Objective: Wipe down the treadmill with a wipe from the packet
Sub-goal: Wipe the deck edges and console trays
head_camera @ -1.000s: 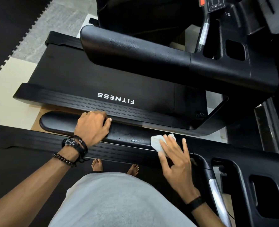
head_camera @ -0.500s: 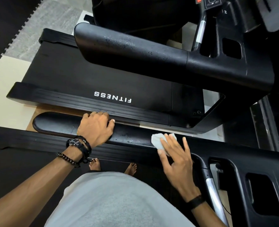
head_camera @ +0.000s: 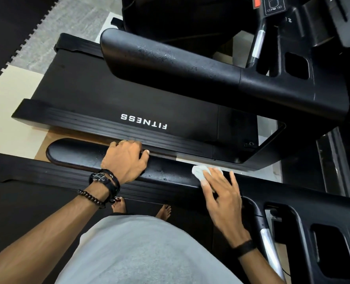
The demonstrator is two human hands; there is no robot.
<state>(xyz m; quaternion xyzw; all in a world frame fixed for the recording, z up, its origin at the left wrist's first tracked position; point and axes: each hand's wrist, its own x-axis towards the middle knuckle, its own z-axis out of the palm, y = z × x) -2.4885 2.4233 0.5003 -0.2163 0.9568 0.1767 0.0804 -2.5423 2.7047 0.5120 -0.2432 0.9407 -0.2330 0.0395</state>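
- The wipe (head_camera: pixel 200 172), white and crumpled, lies on the near handrail (head_camera: pixel 79 154) of the treadmill (head_camera: pixel 305 203), close to where the rail meets the console.
- The right hand (head_camera: pixel 221 197) presses the wipe onto the rail with straight, spread fingers; half the wipe shows beyond the fingertips.
- The left hand (head_camera: pixel 127 158) rests on the same rail, well apart from the wipe, fingers curled over its far edge and thumb lying along the top.
- Wet streaks show on the rail between the hands.
- Beyond it stands a second treadmill (head_camera: pixel 129 95), its belt marked FITNESS.
- Bare feet (head_camera: pixel 119 206) stand on the near belt.
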